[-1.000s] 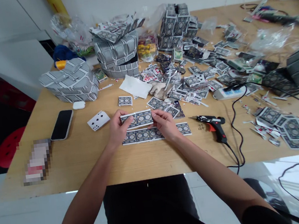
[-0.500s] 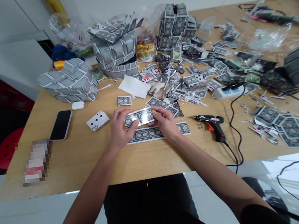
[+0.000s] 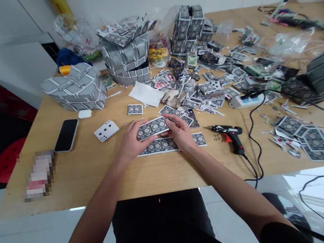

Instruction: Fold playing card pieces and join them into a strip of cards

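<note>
Between my two hands is a short strip of joined playing cards (image 3: 152, 128), its dark patterned backs facing up. My left hand (image 3: 133, 138) grips its left end between thumb and fingers. The right end is pinched by my right hand (image 3: 179, 130). Below it on the table lies a longer card strip (image 3: 199, 139), partly covered by my hands. Just beyond my right hand are loose patterned cards (image 3: 190, 117). A small folded card piece (image 3: 135, 109) rests past my left hand, and a spade card (image 3: 107, 131) lies face up to its left.
A glue gun (image 3: 231, 136) with a black cord lies on the right, near a white power strip (image 3: 245, 101). Card-built forms (image 3: 77, 88) and heaps of cards fill the back. A phone (image 3: 66, 136) lies at left. White paper (image 3: 146, 94) sits mid-table.
The held strip has tilted, so its glare is gone and its pattern shows clearly. My left thumb has shifted to the strip's lower edge. The things on the table stay put.
</note>
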The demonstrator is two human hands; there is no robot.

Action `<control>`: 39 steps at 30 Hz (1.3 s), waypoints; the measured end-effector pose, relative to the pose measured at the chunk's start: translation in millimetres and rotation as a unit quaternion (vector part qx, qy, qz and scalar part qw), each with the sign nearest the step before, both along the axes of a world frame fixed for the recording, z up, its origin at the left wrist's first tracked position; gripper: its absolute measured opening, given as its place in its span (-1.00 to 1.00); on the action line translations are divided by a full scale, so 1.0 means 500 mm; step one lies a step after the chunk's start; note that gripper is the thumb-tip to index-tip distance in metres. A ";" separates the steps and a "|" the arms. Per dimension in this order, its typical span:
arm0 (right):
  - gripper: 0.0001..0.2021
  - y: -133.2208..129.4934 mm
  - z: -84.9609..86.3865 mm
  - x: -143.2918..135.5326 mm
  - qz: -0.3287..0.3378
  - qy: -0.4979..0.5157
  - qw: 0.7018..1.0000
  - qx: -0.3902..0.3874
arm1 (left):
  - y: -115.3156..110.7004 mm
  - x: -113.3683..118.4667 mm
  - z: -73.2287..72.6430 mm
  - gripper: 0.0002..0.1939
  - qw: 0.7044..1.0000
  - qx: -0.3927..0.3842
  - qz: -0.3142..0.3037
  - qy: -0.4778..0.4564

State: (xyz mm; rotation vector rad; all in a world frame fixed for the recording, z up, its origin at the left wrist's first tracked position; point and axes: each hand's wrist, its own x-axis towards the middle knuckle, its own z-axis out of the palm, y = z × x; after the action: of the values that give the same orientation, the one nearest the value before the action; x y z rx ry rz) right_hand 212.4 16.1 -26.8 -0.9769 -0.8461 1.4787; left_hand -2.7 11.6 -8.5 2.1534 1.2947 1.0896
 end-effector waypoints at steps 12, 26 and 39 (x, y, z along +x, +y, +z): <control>-0.51 -0.010 0.005 -0.005 0.003 -0.055 0.998 0.028 | -0.002 0.001 0.008 -0.54 0.997 -0.056 0.017 0.049; -0.77 -0.010 -0.018 -0.006 -0.040 -0.209 0.964 0.157 | 0.009 -0.003 -0.030 -0.51 0.987 -0.029 0.079 0.137; -0.71 -0.014 -0.004 -0.010 -0.027 -0.220 0.971 0.094 | 0.014 -0.008 -0.055 -0.49 0.973 -0.040 0.095 0.207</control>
State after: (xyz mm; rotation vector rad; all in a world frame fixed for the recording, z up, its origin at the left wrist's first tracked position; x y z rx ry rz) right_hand 207.5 9.1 -28.6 -1.1927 -1.2436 1.1241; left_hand -6.6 18.4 -36.1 2.3097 1.7253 0.6551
